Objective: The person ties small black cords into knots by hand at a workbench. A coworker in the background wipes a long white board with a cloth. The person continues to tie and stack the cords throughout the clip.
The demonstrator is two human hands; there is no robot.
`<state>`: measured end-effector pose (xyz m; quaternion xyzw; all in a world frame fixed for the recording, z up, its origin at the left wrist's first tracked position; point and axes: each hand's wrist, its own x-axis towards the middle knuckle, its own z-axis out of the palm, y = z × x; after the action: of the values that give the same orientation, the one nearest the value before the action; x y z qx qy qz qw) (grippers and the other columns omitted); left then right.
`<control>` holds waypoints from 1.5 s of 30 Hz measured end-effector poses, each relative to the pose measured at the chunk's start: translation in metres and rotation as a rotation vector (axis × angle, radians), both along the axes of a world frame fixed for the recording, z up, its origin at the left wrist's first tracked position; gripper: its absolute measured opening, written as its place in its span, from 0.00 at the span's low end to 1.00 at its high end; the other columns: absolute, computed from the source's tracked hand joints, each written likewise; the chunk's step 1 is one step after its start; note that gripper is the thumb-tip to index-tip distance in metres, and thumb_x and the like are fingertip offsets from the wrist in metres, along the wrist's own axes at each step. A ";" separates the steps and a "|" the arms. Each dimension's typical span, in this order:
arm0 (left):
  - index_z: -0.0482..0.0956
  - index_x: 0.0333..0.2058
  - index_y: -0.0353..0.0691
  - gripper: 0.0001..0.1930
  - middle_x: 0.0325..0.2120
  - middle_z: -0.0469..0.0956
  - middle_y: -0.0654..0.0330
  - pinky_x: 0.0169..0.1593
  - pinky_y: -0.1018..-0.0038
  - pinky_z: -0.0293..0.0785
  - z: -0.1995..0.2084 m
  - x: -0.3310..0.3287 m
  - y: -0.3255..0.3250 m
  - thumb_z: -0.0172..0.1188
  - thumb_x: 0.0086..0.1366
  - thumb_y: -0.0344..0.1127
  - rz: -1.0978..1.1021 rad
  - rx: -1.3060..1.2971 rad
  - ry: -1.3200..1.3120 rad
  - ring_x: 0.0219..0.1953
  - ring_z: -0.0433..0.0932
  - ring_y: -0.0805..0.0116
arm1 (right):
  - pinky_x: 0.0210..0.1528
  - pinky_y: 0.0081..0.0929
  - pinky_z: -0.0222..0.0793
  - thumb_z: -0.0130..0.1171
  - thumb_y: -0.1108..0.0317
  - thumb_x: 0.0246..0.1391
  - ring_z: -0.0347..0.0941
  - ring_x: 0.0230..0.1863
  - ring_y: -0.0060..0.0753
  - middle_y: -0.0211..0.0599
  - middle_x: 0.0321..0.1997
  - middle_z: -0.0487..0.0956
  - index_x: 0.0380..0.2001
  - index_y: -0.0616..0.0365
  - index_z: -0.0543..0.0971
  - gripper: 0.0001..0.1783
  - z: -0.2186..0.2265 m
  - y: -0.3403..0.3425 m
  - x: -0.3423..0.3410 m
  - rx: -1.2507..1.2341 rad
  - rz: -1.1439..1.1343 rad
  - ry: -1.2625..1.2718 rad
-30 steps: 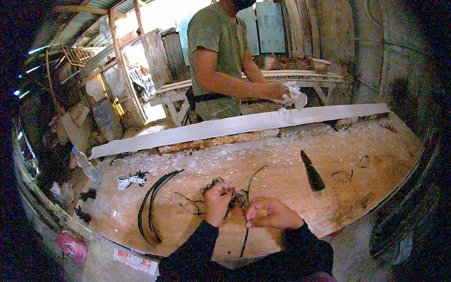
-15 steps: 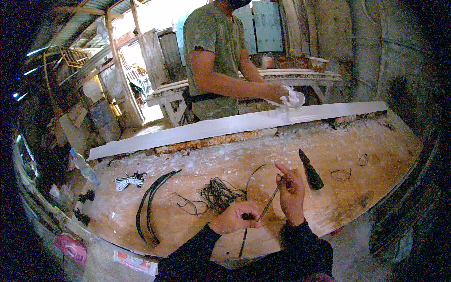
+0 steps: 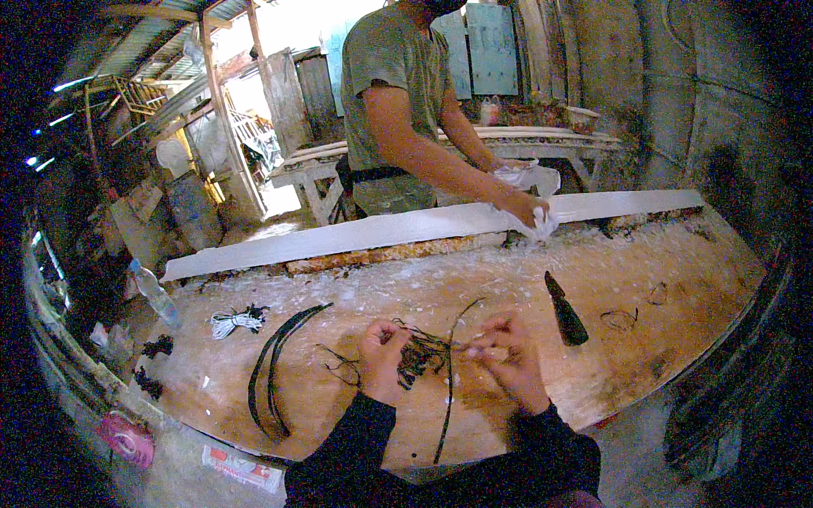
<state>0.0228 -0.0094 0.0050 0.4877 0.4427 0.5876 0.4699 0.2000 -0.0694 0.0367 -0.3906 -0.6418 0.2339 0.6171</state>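
Above the wooden table, my left hand (image 3: 383, 359) is closed with thumb and fingers pinched on a thin black cord (image 3: 432, 337). The cord runs across to my right hand (image 3: 508, 357), whose fingertips are pinched at its other end and slightly blurred. Just beneath lies a loose bundle of black cord (image 3: 415, 364), partly covered by my left hand. A thin, curved black strip (image 3: 448, 394) lies between my hands, pointing away from me. To the left rest two longer curved black strips (image 3: 271, 364). A dark tapered tool-like piece (image 3: 566, 315) lies to the right.
White cord (image 3: 237, 323) and dark clumps (image 3: 149, 387) lie left, near a plastic bottle (image 3: 154, 292). Small cord loops (image 3: 620, 318) lie right. Across the far edge runs a long white board (image 3: 364, 238); behind it a co-worker (image 3: 394, 118) presses a white cloth (image 3: 542, 225) on it.
My left hand has moved up and left, and my right hand has lowered, its raised finger now bent in. The cord now runs more level between them. The co-worker's hand came down onto the board.
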 end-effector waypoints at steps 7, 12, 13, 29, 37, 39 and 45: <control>0.71 0.24 0.37 0.01 0.22 0.73 0.64 0.29 0.83 0.66 -0.016 -0.011 0.020 0.53 0.53 0.26 0.108 0.163 0.036 0.25 0.70 0.78 | 0.45 0.29 0.61 0.60 0.69 0.40 0.65 0.44 0.34 0.37 0.40 0.70 0.28 0.56 0.78 0.08 0.001 -0.018 -0.039 -0.042 0.515 -0.318; 0.72 0.26 0.36 0.04 0.24 0.74 0.64 0.36 0.80 0.68 -0.020 -0.006 0.015 0.49 0.53 0.22 -0.083 0.033 0.013 0.30 0.72 0.75 | 0.42 0.27 0.63 0.58 0.70 0.43 0.69 0.36 0.33 0.35 0.34 0.74 0.30 0.58 0.77 0.08 0.004 -0.015 -0.032 -0.032 0.540 -0.403; 0.72 0.27 0.36 0.04 0.24 0.74 0.64 0.36 0.80 0.68 -0.019 -0.004 0.012 0.49 0.53 0.22 -0.113 0.108 0.041 0.30 0.73 0.75 | 0.41 0.27 0.63 0.57 0.71 0.43 0.70 0.35 0.32 0.35 0.32 0.74 0.30 0.59 0.77 0.08 0.007 -0.016 -0.026 -0.097 0.564 -0.393; 0.73 0.25 0.39 0.06 0.30 0.64 0.64 0.42 0.78 0.60 -0.021 0.031 -0.029 0.60 0.50 0.33 -1.056 0.198 0.152 0.37 0.65 0.73 | 0.28 0.16 0.57 0.50 0.80 0.44 0.62 0.26 0.22 0.32 0.23 0.66 0.27 0.60 0.74 0.06 -0.009 0.016 0.030 0.069 -0.345 -0.091; 0.69 0.24 0.42 0.11 0.28 0.63 0.66 0.37 0.79 0.60 -0.019 0.022 -0.027 0.61 0.51 0.40 -1.111 0.340 0.064 0.34 0.63 0.74 | 0.27 0.18 0.58 0.55 0.74 0.44 0.61 0.27 0.24 0.31 0.27 0.66 0.28 0.57 0.76 0.05 0.000 0.008 0.015 0.065 -0.459 -0.160; 0.68 0.24 0.42 0.11 0.28 0.64 0.66 0.35 0.80 0.60 -0.021 0.022 -0.021 0.61 0.51 0.39 -1.010 0.369 0.083 0.33 0.64 0.75 | 0.28 0.18 0.59 0.56 0.73 0.43 0.63 0.28 0.24 0.31 0.29 0.67 0.26 0.56 0.76 0.03 0.000 0.009 0.017 0.107 -0.482 -0.085; 0.71 0.27 0.40 0.07 0.21 0.69 0.67 0.29 0.82 0.62 -0.016 0.012 -0.007 0.60 0.50 0.29 -0.317 0.333 0.167 0.24 0.65 0.77 | 0.31 0.17 0.61 0.59 0.73 0.40 0.66 0.33 0.25 0.32 0.32 0.68 0.24 0.56 0.77 0.04 -0.003 0.011 0.028 0.008 -0.249 0.102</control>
<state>0.0348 -0.0159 -0.0110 0.6687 0.2949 0.5290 0.4313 0.2281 -0.0585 0.0335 -0.4524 -0.5571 0.1725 0.6747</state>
